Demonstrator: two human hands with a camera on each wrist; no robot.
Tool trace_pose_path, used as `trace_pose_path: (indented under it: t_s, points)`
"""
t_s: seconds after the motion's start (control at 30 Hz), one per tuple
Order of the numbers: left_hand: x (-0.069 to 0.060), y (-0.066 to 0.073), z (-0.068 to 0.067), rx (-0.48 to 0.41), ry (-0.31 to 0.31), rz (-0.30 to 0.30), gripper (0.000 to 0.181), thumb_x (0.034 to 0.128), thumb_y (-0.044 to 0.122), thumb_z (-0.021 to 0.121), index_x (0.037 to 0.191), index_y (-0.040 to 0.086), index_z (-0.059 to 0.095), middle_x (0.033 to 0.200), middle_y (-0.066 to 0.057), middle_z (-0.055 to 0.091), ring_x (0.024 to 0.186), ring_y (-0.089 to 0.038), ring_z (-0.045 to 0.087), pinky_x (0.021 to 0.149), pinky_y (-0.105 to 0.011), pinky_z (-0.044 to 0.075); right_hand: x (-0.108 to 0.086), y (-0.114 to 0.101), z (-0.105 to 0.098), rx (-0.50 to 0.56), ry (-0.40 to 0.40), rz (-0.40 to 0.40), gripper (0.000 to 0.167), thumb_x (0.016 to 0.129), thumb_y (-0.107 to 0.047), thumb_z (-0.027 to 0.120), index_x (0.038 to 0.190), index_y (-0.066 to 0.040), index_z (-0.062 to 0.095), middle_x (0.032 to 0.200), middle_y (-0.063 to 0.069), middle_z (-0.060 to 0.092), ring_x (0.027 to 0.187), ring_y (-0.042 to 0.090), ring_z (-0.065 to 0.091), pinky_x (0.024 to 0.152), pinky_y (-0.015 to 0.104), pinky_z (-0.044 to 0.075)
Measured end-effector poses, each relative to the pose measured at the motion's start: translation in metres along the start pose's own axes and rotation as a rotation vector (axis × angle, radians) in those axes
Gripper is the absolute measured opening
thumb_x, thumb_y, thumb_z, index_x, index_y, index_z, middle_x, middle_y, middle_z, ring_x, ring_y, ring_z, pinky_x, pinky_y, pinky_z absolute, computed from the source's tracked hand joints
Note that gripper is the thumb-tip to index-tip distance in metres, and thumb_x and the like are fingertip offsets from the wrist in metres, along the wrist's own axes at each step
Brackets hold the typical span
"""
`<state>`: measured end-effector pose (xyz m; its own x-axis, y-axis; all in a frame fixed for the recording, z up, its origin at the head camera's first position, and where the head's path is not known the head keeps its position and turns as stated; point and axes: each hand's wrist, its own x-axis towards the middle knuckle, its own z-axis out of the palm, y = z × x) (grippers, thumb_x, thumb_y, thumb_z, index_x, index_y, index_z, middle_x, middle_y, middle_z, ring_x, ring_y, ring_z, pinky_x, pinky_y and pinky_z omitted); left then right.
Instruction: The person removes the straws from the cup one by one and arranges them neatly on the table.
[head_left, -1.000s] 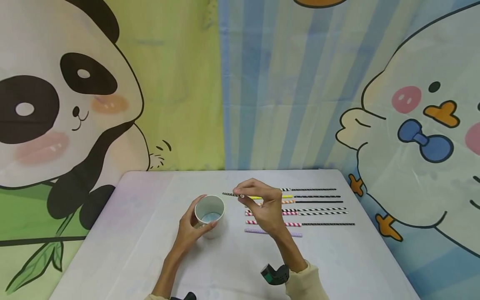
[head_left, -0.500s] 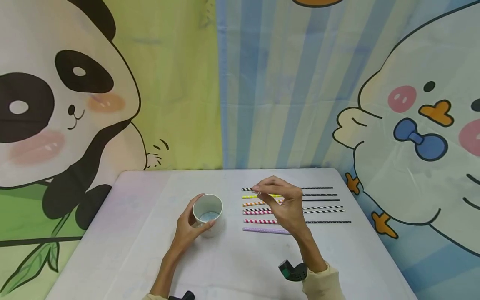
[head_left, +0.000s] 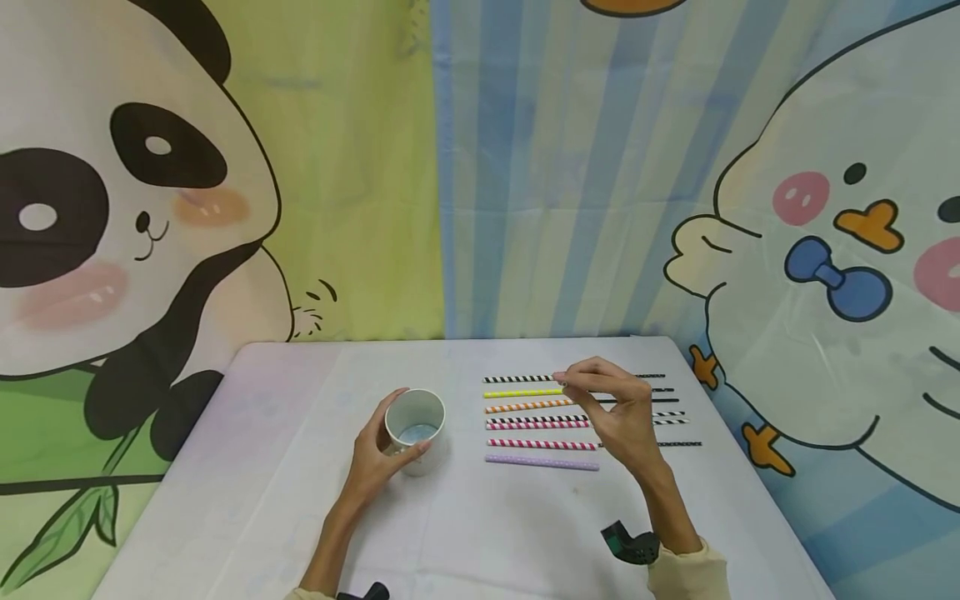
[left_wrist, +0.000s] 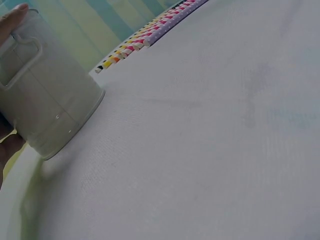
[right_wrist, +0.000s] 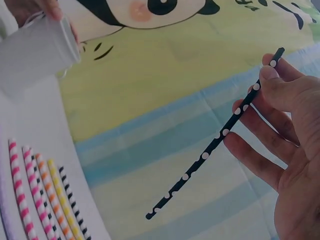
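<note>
My left hand [head_left: 375, 457] grips a white mug [head_left: 435, 460], fingers round its far side and thumb across its near side. The mug is tilted, and its inside shows pale blue at the bottom. In the left wrist view the mug's wall [left_wrist: 60, 90] and handle [left_wrist: 31, 67] are plain. My right hand [head_left: 622, 412] pinches a black straw with white dots [right_wrist: 205, 155] between thumb and forefinger near one end. The other fingers lie behind the straw in the right wrist view. That hand hovers above the straws on the table; the head view barely shows the held straw.
Left of my right hand lie striped straws [head_left: 543, 442], a yellow straw [head_left: 517, 393] and a purple straw [head_left: 542, 462]. Black patterned straws [head_left: 682, 444] lie farther right, partly behind the hand. A white cloth covers the table [head_left: 247, 467]; printed curtains [head_left: 525, 208] hang behind.
My right hand has moved right, away from the mug, over the straws, carrying the dotted straw. The left hand and the mug have stayed nearly still.
</note>
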<state>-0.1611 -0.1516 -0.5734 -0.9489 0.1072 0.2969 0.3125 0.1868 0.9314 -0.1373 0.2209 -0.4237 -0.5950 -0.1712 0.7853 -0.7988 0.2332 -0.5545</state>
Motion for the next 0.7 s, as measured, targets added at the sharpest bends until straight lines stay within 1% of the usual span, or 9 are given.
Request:
trace_pose_path:
  t_s: [0.07, 0.17, 0.33, 0.43, 0.6, 0.7]
  points:
    - [0.000, 0.000, 0.000, 0.001, -0.002, 0.001, 0.093, 0.0874, 0.014, 0.094, 0.166, 0.027, 0.046, 0.153, -0.014, 0.062, 0.131, -0.045, 0.065, 0.108, -0.035, 0.058, -0.005, 0.004, -0.007, -0.015, -0.015, 0.024, 0.039, 0.085, 0.025, 0.076, 0.111, -0.002, 0.086, 0.098, 0.013, 0.078, 0.092, 0.013, 0.071, 0.084, 0.019, 0.059]
    - [0.000, 0.000, 0.000, 0.002, -0.001, -0.003, 0.093, 0.0874, 0.014, 0.094, 0.166, 0.028, 0.045, 0.153, -0.013, 0.062, 0.131, -0.045, 0.065, 0.108, -0.037, 0.059, -0.014, 0.009, -0.014, -0.039, -0.043, 0.059, 0.039, 0.086, 0.024, 0.076, 0.112, -0.003, 0.086, 0.099, 0.015, 0.078, 0.093, 0.011, 0.071, 0.082, 0.018, 0.058]
    - [-0.001, 0.000, -0.001, 0.011, 0.004, -0.007, 0.093, 0.0870, 0.015, 0.094, 0.166, 0.029, 0.046, 0.153, -0.013, 0.062, 0.130, -0.043, 0.066, 0.108, -0.041, 0.059, -0.024, 0.014, -0.024, -0.099, -0.067, 0.115, 0.039, 0.087, 0.021, 0.078, 0.113, -0.006, 0.087, 0.100, 0.011, 0.079, 0.095, 0.010, 0.070, 0.081, 0.017, 0.056]
    - [-0.002, 0.000, -0.001, 0.016, 0.005, -0.006, 0.093, 0.0868, 0.015, 0.094, 0.165, 0.029, 0.046, 0.152, -0.013, 0.063, 0.130, -0.043, 0.067, 0.108, -0.041, 0.059, -0.028, 0.016, -0.028, -0.137, -0.074, 0.121, 0.038, 0.086, 0.020, 0.080, 0.113, -0.007, 0.087, 0.099, 0.006, 0.079, 0.094, 0.009, 0.069, 0.082, 0.016, 0.055]
    - [-0.002, 0.000, -0.001, 0.017, 0.004, -0.007, 0.093, 0.0868, 0.015, 0.094, 0.165, 0.029, 0.046, 0.152, -0.014, 0.063, 0.129, -0.044, 0.067, 0.107, -0.040, 0.060, -0.035, 0.022, -0.035, -0.179, -0.087, 0.117, 0.035, 0.085, 0.019, 0.081, 0.110, -0.004, 0.087, 0.096, 0.004, 0.078, 0.091, 0.007, 0.069, 0.080, 0.013, 0.055]
    - [-0.001, 0.001, -0.001, 0.018, 0.003, -0.006, 0.093, 0.0870, 0.015, 0.094, 0.165, 0.029, 0.046, 0.152, -0.015, 0.063, 0.129, -0.044, 0.067, 0.107, -0.042, 0.060, -0.040, 0.024, -0.039, -0.237, -0.104, 0.125, 0.037, 0.084, 0.018, 0.082, 0.111, -0.007, 0.087, 0.096, 0.002, 0.077, 0.090, 0.007, 0.068, 0.077, 0.013, 0.053]
